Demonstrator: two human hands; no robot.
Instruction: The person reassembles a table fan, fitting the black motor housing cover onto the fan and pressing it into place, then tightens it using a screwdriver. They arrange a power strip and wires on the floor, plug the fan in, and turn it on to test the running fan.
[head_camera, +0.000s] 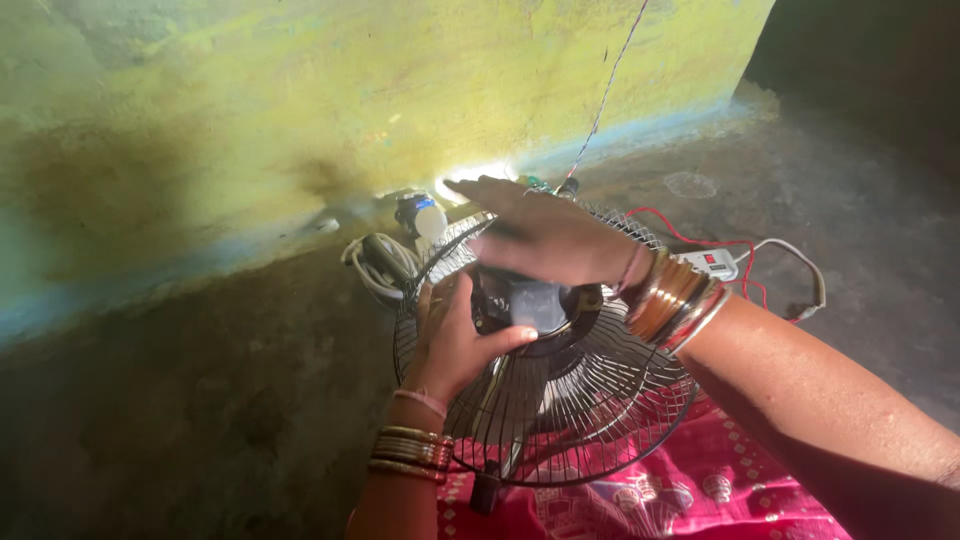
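Two bare hands work on a round black wire-grille fan resting on the person's lap over pink patterned cloth. Left hand grips the dark central motor housing, fingers curled around it. Right hand lies flat above the housing, fingers extended and open. A white power strip lies near on the floor.

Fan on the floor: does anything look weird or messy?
Yes. The fan lies on its back, grille up, not standing. Cords and a power strip are tangled by the wall.
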